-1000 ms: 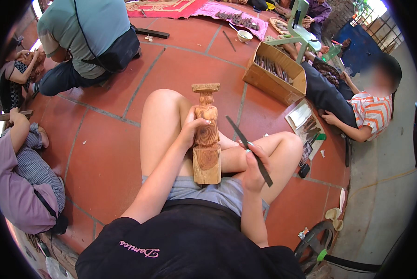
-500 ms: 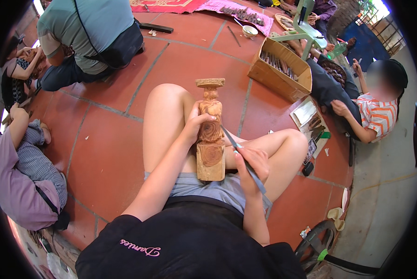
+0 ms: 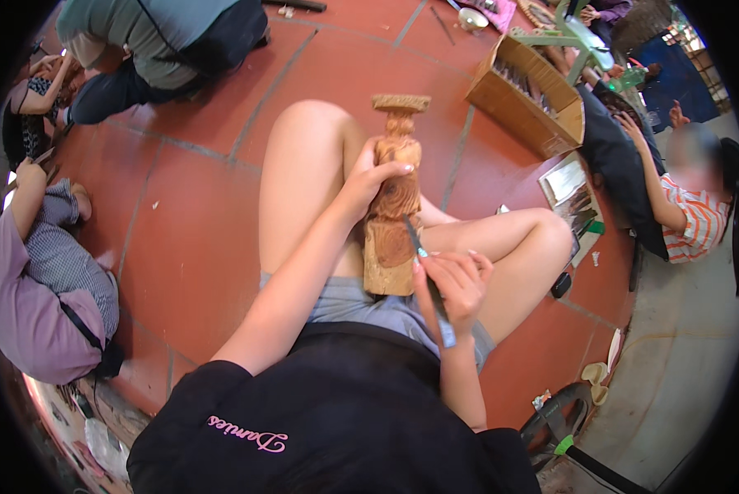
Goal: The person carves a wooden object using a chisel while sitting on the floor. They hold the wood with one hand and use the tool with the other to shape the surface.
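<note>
A carved wooden post (image 3: 389,262) with a flat cap, ringed neck and square, rough base stands in my lap between my bare legs. My left hand (image 3: 368,183) is closed around its middle, the thumb lying across the front. Between the fingers of my right hand (image 3: 457,286) is a slim grey metal carving tool (image 3: 414,234), held like a pen. Its tip meets the wood at or near the groove above the base; the exact contact is too small to tell. The tool's back end sticks out below my palm.
A cardboard box (image 3: 501,90) of long tools lies ahead right, beside a green plastic chair (image 3: 579,41). A person in a striped shirt (image 3: 697,216) sits at right. Others sit at left and ahead. A black wheel-like object (image 3: 560,420) is at lower right.
The view has tilted and shifted, moving the surroundings up and to the right. My right hand has brought the tool tip lower, from the post's middle toward the groove above the base.
</note>
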{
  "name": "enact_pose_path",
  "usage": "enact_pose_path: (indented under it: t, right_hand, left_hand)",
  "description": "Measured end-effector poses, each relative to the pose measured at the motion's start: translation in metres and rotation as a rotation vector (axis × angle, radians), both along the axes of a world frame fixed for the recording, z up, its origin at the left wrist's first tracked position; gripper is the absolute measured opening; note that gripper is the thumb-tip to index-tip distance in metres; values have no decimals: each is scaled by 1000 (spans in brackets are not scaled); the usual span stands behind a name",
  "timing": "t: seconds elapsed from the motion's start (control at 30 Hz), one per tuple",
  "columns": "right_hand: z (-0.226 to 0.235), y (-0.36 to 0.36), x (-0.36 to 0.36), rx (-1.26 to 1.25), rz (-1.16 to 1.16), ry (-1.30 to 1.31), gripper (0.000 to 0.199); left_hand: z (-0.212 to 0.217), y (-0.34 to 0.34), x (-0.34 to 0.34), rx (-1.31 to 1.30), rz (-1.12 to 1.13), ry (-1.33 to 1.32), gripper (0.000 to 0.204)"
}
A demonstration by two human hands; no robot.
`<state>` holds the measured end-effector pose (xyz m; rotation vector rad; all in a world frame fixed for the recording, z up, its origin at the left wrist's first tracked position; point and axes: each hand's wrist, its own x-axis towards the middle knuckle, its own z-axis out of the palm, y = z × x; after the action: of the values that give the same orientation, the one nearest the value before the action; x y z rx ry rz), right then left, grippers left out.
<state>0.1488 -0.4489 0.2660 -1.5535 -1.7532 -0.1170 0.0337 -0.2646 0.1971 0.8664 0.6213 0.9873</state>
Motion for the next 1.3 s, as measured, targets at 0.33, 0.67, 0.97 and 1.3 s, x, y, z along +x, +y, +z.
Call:
enact_pose_path:
  t: [0.33,0.67,0.97,1.3]
  right_hand:
    - [-115,87,6,-96,-137,720,10]
    - [-218,158,37,-188,-79,631,13]
    - [-241,195,76,-284,-19,699,28]
    - [-241,202,80,-241,16,275,27]
  left_hand:
    - [-129,58,-6,51,53,16,57]
    - [-189,118,26,55,87,144,58]
    - [-197,145,72,-30,96,128,58]
    - [-205,150,75,-1,111,183,55]
